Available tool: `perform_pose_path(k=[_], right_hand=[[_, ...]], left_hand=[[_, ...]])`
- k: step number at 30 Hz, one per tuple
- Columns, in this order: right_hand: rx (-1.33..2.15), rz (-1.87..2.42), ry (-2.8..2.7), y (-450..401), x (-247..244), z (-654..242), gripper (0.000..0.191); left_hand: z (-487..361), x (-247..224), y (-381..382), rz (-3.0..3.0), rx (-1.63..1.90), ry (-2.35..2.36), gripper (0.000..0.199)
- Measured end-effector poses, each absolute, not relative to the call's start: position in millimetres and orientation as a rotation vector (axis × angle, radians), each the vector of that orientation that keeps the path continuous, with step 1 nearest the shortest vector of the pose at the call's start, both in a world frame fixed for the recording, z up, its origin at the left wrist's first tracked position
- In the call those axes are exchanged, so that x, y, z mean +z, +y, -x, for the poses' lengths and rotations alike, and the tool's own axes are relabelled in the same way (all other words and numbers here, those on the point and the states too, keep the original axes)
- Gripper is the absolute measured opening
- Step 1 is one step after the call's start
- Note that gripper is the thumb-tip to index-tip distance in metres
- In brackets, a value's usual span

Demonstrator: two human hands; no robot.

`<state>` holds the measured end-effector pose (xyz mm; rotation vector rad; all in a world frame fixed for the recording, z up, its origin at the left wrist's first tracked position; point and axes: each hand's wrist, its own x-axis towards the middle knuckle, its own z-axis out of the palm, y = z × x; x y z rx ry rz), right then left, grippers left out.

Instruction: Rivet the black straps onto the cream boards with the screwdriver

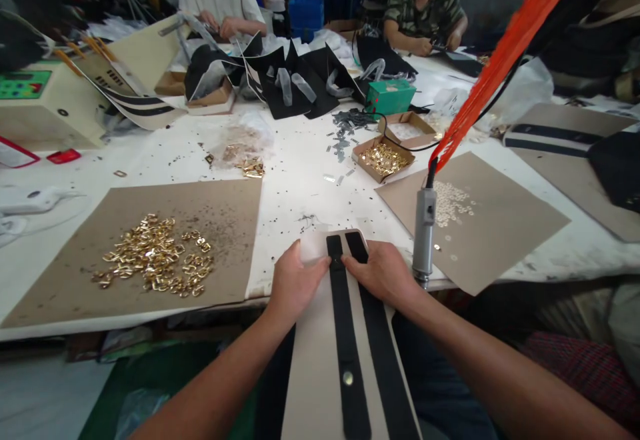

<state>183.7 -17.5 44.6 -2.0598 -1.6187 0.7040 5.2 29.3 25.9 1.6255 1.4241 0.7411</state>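
A long beige panel with two black strips lies across my lap, its far end by the table's front edge. My left hand grips its left side, thumb on the left black strip. From the other side my right hand holds the panel, its thumb close to the left one on the same strip. The fingers under the panel are hidden. Lower on that strip sits a round shiny metal piece. Just right of my right hand, a grey cylindrical tool hangs from an orange cord.
Gold buckles are heaped on a brown sheet at left. Small pale rings lie on another sheet at right. Beyond are a box of gold parts, a green box and black panels. Two people sit across the table.
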Motion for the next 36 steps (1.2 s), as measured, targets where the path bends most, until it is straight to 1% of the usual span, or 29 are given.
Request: perform_pose_path(k=[6, 13, 17, 19, 22, 23, 24, 25, 28, 29, 31, 36], right_hand=[[0.654, 2.114, -1.666, -13, 41, -182, 0.022], [0.589, 2.225, -1.726, -11, 36, -182, 0.028], [0.596, 2.219, -1.721, -12, 33, -182, 0.027], [0.603, 2.215, -1.717, -12, 33, -182, 0.027], [0.592, 2.225, -1.720, -12, 34, -182, 0.029], [0.587, 2.226, -1.722, -12, 35, -182, 0.029], [0.582, 2.222, -1.724, -12, 36, -182, 0.030], [0.577, 2.220, -1.720, -12, 37, -182, 0.030], [0.578, 2.199, -1.714, -11, 39, -181, 0.028], [0.577, 2.187, -1.718, -11, 40, -181, 0.028], [0.557, 2.156, -1.731, -9, 40, -182, 0.029], [0.475, 2.148, -1.704, -10, 47, -183, 0.025]], left_hand=[[-6, 24, 30, -1.713, 0.749, 1.427, 0.036], [-6, 23, 29, -1.692, 0.763, 1.446, 0.032], [-5, 20, 28, -1.703, 0.747, 1.470, 0.030], [-5, 18, 27, -1.783, 0.772, 1.478, 0.043], [-5, 18, 27, -2.008, 0.872, 1.478, 0.071], [-4, 19, 27, -2.106, 0.894, 1.474, 0.075], [-4, 20, 27, -2.208, 0.903, 1.452, 0.073], [-4, 21, 27, -2.309, 0.893, 1.398, 0.067], [-4, 19, 27, -2.487, 0.816, 1.132, 0.035], [-4, 17, 27, -2.496, 0.798, 1.061, 0.028], [-5, 10, 29, -2.482, 0.802, 1.031, 0.026], [-5, -11, 37, -2.393, 0.905, 1.040, 0.032]])
